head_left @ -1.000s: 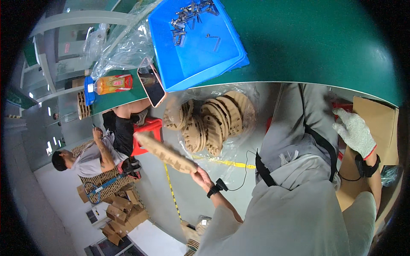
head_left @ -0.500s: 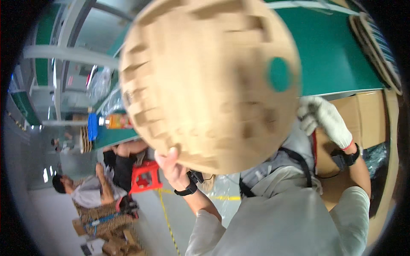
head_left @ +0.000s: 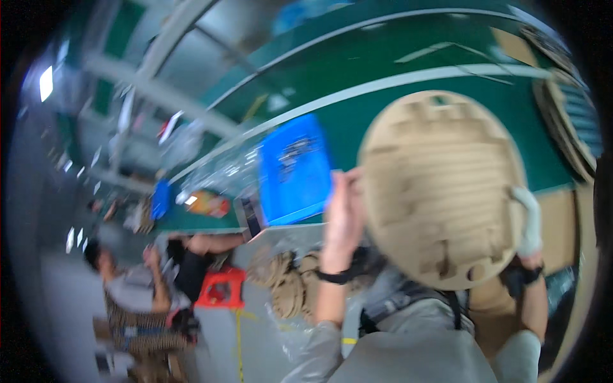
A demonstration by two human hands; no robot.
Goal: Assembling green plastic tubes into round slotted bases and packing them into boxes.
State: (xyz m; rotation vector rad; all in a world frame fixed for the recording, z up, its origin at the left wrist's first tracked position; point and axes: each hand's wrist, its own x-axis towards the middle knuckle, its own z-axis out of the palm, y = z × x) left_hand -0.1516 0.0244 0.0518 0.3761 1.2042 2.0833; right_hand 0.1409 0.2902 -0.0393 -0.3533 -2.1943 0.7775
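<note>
Head view: the left hand [head_left: 343, 214], bare, grasps the left rim of a round tan board [head_left: 440, 191], its fingers pointing up along the edge. The right hand [head_left: 530, 220], in a white glove, grips the opposite rim, so the board is held up between the two, tilted to show its broad face to the camera. That face is ridged and notched, with a small hole [head_left: 476, 273] near its lower edge. The board is in front of the green surface [head_left: 345, 137] and above the person's lap, and hides part of both.

To the left on the surface is a blue bin [head_left: 290, 195] with small metal parts [head_left: 297, 152] inside; a phone [head_left: 251, 214] lies just beside it, and an orange bottle [head_left: 209, 204] lies farther left, near clear plastic film [head_left: 220, 175]. Below the bin, more tan discs [head_left: 288, 295] are gathered in clear plastic, near a red stool [head_left: 220, 288]. A co-worker [head_left: 134, 284] sits at far left, blurred. At the right, a stack of round pieces [head_left: 578, 118] stands near an open cardboard box [head_left: 559, 226].
</note>
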